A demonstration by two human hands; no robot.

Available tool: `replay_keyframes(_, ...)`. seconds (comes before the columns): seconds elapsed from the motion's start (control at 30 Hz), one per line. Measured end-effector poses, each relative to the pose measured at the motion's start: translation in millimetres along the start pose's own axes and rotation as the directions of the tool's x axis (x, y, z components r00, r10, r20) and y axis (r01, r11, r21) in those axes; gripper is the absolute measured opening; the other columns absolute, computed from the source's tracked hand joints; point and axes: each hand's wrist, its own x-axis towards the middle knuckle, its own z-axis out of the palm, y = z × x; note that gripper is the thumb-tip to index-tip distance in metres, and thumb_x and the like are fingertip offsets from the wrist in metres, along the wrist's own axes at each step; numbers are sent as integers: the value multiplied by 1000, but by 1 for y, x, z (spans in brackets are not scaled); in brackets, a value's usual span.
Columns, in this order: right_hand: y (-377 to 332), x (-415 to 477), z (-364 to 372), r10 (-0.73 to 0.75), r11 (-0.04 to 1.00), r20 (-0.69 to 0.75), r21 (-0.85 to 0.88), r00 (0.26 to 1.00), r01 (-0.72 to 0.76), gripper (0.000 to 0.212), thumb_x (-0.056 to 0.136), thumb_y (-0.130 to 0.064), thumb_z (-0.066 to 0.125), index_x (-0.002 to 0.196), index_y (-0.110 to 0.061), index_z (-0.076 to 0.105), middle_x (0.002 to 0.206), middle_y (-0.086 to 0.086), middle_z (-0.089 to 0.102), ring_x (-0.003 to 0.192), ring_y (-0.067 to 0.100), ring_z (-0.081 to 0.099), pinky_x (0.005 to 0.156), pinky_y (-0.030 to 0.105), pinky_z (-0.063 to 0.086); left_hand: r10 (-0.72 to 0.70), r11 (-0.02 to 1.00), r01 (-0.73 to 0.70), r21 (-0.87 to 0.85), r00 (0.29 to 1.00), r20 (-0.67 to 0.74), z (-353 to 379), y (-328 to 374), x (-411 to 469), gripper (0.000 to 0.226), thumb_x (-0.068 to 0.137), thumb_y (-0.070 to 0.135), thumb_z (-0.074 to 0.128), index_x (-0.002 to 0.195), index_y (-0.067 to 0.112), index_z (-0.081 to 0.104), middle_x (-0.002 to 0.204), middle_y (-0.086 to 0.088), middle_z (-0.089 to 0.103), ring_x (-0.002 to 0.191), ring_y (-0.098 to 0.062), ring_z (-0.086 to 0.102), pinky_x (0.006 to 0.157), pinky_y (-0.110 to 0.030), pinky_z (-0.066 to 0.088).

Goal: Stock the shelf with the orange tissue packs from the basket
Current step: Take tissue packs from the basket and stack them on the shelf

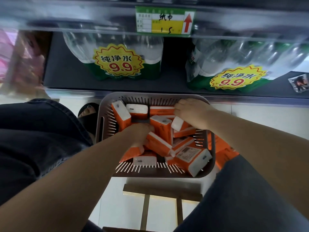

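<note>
Both hands were down in the slotted grey basket (107,124), which sat on the floor just in front of the bottom shelf (117,84) of bottled-water multipacks (115,64). The left hand (139,133) was curled over an orange tissue pack (158,144) near the basket's middle, its fingers apparently closed on the pack's near-left end; that pack's long axis ran diagonally away to the right. The right hand (192,113) pressed on another pack (161,110) at the far rim, lying crosswise, though whether it gripped it was unclear. The left hand looked readier to lift.
</note>
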Motion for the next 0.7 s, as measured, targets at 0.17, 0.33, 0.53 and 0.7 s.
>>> replay_keyframes(0.17,4,-14,-13,97,994,-66,58,993,-94,43,92,-18,57,134,-17,47,132,2,52,122,21,46,106,33,36,-125,946,132,-295,991,44,-17,-11,-11,44,86,30,67,127,20,56,130,-3,58,121,-21,53,104,-35,41)
replay_keyframes(0.33,12,-33,-26,254,931,-100,296,962,-215,38,93,-26,54,128,-11,49,123,7,54,114,23,50,96,33,42,-132,926,128,-355,991,14,-41,-13,-27,40,88,31,64,126,21,56,125,-3,59,117,-21,54,96,-32,42)
replay_keyframes(0.53,20,-55,-39,530,665,-108,669,841,-333,31,89,-26,63,112,-6,56,104,9,60,97,27,57,76,33,40,-147,924,125,-362,989,-34,-73,-12,-52,32,92,31,57,121,17,58,115,-4,60,107,-20,56,88,-31,44)
replay_keyframes(0.7,18,-72,-54,639,476,-100,830,762,-290,19,90,-26,64,97,-13,52,78,-3,55,70,12,54,57,25,37,-207,914,154,-376,973,-105,-96,-11,-75,29,92,34,58,115,15,60,106,-2,63,102,-19,60,86,-31,47)
